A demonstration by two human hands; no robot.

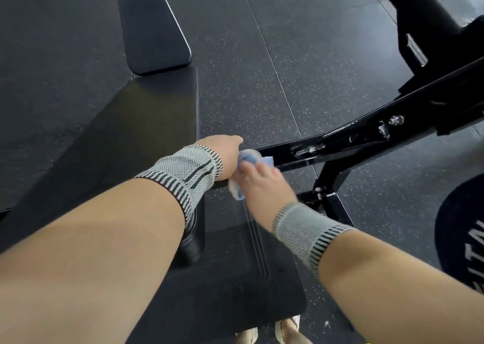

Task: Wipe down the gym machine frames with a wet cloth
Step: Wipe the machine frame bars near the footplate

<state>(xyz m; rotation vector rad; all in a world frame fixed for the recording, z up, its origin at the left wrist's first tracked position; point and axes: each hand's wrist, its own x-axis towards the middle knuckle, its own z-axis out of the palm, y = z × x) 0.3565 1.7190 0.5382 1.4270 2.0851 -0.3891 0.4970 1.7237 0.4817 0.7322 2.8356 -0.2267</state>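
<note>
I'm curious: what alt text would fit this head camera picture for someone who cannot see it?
A person's right hand presses a blue and white cloth against a black gym machine frame bar, with the left hand beside it. Both wrists wear grey knit supports above a speckled rubber floor.

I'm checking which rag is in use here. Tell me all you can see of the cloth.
The cloth is small, light blue and white, soft and bunched up. It sits against the near end of the black frame bar. The right hand grips it from above; the left hand touches its other side. Motion blur hides its weave and wetness.
</note>
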